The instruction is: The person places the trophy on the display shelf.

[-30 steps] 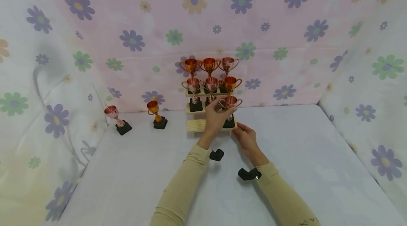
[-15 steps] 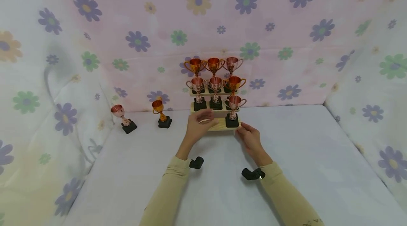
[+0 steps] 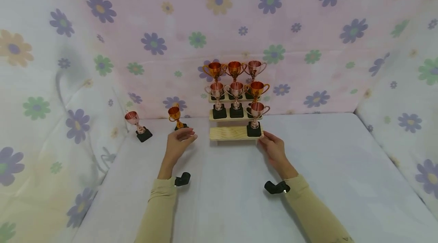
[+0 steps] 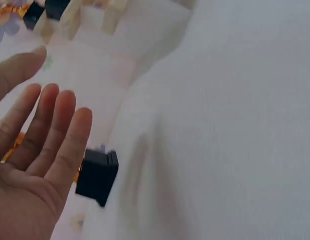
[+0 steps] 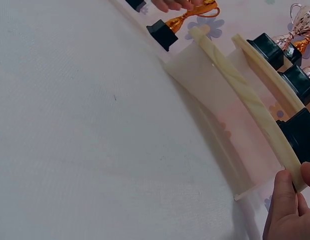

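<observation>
A three-step wooden stand [image 3: 229,133] stands against the back wall and bears several copper and gold trophy cups. One copper cup [image 3: 255,110] stands on the right of its lowest step. My right hand [image 3: 266,138] pinches the right end of that lowest step [image 5: 255,120], its fingertips [image 5: 282,200] at the corner. My left hand [image 3: 186,136] hovers open, palm up and holding nothing, just in front of a gold trophy [image 3: 175,114] left of the stand. In the left wrist view that hand's fingers [image 4: 49,100] are straight above a black trophy base [image 4: 97,175].
A copper trophy [image 3: 134,119] on a black base stands further left near the left wall. Flowered cloth covers the back and side walls. The white cloth tabletop [image 3: 232,182] stretches in front of the stand.
My left hand let go of the copper cup on the lowest step and moved left to the gold trophy. The right hand stayed at the stand's right end.
</observation>
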### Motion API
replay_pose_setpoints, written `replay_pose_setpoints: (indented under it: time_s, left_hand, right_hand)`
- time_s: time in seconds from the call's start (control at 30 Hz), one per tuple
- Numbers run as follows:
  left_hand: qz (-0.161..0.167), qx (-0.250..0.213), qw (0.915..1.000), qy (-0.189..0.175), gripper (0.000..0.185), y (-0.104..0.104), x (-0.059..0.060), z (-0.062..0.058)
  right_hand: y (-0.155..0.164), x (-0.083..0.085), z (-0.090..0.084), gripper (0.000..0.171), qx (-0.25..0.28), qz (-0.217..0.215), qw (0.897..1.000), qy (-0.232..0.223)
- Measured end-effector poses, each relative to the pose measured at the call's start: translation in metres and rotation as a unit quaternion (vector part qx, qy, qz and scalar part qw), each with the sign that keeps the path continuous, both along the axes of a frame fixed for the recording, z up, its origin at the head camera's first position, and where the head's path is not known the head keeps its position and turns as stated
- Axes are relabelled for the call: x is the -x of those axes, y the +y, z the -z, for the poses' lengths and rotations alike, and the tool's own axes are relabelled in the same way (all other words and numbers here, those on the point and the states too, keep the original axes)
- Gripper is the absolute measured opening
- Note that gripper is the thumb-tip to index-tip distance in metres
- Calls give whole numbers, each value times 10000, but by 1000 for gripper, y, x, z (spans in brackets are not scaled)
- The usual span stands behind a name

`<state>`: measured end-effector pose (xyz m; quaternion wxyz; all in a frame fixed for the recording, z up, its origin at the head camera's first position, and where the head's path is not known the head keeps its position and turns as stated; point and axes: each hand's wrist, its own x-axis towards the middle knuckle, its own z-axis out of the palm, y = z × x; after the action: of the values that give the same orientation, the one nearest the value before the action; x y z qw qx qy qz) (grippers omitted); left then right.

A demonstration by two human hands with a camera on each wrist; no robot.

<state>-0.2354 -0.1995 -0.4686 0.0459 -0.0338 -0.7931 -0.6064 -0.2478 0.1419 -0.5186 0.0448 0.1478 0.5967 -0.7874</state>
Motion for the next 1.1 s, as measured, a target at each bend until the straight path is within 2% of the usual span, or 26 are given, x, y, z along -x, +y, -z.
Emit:
replay_pose_setpoints:
  time_s: [0.13,0.27,0.43,0.7,0.9,1.1]
  left_hand:
    - [-519,-187,9978,-361,35,-20,6,18]
    - [-1208,-253,9904,-617,40,-34,15,35]
    - [-1838,-390,9811,-472,55,-40,24,38]
    - [-2124,-590,9749,-307,78,-39,41,29]
    - [-2276,-677,9714,91,79,-29,56,26]
    - [-2472,-857,9643,404,70,-19,64,24]
  right_hand:
    - [1,-1,-1,50,97,-11,10000,-1]
    - [3,-2,-2,50,124,-32,9999,21]
    - [3,-1,-1,49,125,7,9999,26]
    - [3,-1,-1,48,165,-12,9998,-65]
    - [3,-1,0,49,124,-67,9998,-111]
    - [3,-1,-1,48,144,-75,9998,-114]
